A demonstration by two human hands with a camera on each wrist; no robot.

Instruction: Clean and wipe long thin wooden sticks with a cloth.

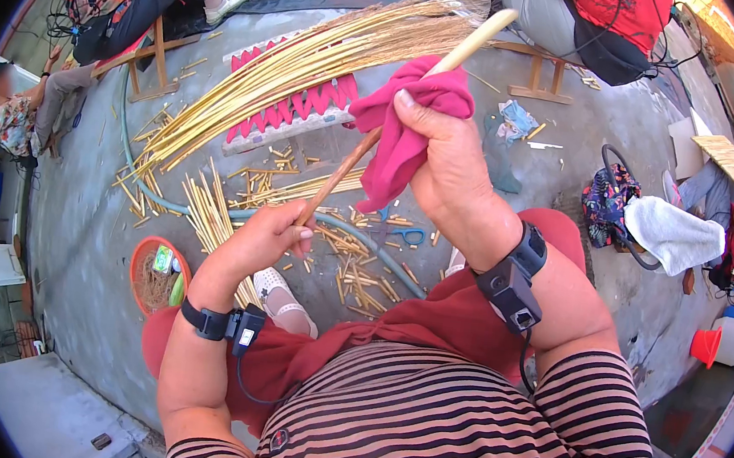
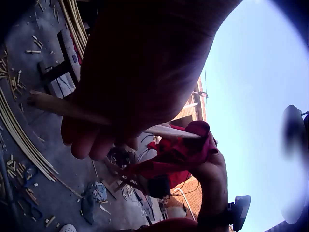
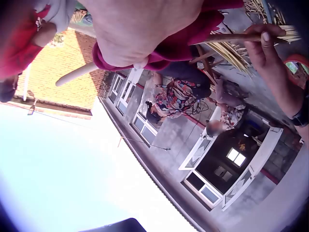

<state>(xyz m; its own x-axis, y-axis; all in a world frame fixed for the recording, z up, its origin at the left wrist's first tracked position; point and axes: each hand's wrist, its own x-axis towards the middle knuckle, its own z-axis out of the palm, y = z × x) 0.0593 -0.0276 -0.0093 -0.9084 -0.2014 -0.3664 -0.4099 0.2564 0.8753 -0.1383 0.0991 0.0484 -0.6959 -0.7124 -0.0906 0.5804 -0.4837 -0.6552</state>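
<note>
A long wooden stick (image 1: 478, 42), brown toward its lower end and pale at its rounded upper end, slants up and away in front of the body. Near the lower end, my left hand (image 1: 269, 238) grips it with curled fingers. Farther up, my right hand (image 1: 447, 152) clasps a crumpled pink cloth (image 1: 390, 155) wrapped about the stick, thumb on top. Cloth and fingers hide the stick's middle. In the left wrist view the stick's blunt end (image 2: 43, 100) sticks out past the left hand's fingers. The pale end (image 3: 75, 75) juts from the cloth in the right wrist view.
Long yellow stalks (image 1: 247, 96) lie across a white rack with pink pieces (image 1: 293, 127). Cut stalk bits (image 1: 361, 286), blue scissors (image 1: 408, 235) and a hose (image 1: 394, 272) are on the floor. An orange basket (image 1: 137, 267) stands at left. Other people sit around.
</note>
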